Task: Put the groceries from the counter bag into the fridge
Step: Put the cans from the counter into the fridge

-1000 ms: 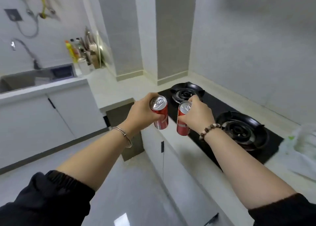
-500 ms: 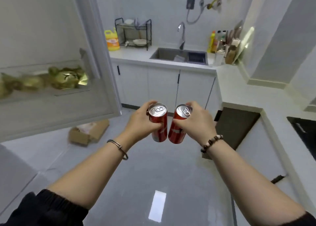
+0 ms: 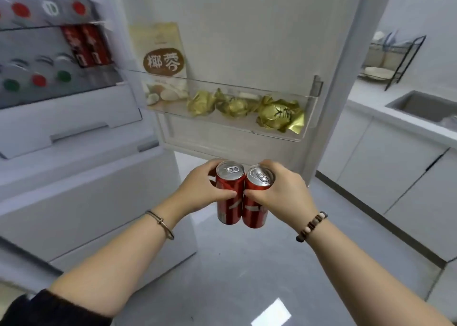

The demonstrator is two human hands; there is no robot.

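Open fridge (image 3: 86, 202) fills the background, door shelf (image 3: 310, 113) at 12 o'clock. Below it, left hand (image 3: 197, 192) wraps one red can (image 3: 228, 209), right hand (image 3: 286, 194) a second can (image 3: 254, 214), sides touching; the delivery step, with a lift onto a shelf likely next.

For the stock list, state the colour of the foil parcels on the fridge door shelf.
Shiny gold; the foil parcels show best in the head view.

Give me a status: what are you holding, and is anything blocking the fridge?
Left grip holds left can, right grip holds right can, cans touching. Fridge door open ahead. Door shelf holds gold packets and a pouch; path clear.
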